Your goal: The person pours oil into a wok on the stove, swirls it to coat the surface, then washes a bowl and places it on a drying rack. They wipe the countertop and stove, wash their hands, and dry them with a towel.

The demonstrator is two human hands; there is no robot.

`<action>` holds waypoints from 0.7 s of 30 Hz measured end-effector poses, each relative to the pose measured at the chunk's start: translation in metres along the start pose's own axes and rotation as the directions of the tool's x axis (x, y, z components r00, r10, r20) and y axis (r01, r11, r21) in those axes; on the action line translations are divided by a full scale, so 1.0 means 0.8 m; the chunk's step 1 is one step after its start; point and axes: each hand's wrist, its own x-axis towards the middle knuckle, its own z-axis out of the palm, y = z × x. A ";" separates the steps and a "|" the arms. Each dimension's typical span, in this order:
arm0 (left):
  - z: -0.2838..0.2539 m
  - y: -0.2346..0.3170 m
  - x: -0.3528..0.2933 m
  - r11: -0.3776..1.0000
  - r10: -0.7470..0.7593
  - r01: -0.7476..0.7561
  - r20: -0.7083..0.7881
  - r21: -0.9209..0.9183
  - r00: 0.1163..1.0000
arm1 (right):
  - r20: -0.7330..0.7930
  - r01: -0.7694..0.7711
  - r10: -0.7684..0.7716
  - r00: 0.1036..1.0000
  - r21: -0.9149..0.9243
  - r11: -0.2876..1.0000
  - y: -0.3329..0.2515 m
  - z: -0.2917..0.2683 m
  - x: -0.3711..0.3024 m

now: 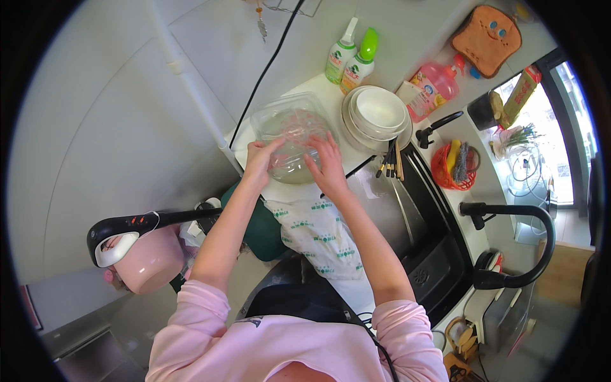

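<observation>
On the white counter in front of me, below the wall, lies a clear plastic container (294, 170), see-through and shiny. My left hand (259, 163) grips its left side, thumb and fingers reaching over the top. At the right side my right hand (328, 167) holds it with bent fingers. Some fingertips blur into the plastic's reflections, and whether it is one piece or several stacked cannot be told. A white cloth or sheet with green print (318, 235) hangs from the counter edge below my hands.
Stacked white bowls (380, 109), two spray bottles (349, 60) and a pink pump bottle (433, 89) stand behind. Brushes or chopsticks (391, 162) lie by the dark sink (439, 254) with its black faucet (547, 235). A red basket (453, 175) holds sponges. A pink bucket (149, 258) is at left.
</observation>
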 end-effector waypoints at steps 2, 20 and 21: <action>-0.014 -0.004 -0.002 0.998 0.027 -0.024 0.047 -0.066 0.999 | -0.176 -0.012 0.034 0.984 0.124 0.992 -0.009 -0.005 -0.019; -0.092 0.022 0.008 0.816 -0.190 0.278 0.218 -0.507 0.957 | 0.239 -0.752 0.868 0.436 0.626 0.206 0.047 0.046 -0.066; -0.089 0.021 0.009 0.812 -0.182 0.269 0.213 -0.518 0.960 | 0.253 -0.739 0.869 0.426 0.652 0.172 0.044 0.039 -0.080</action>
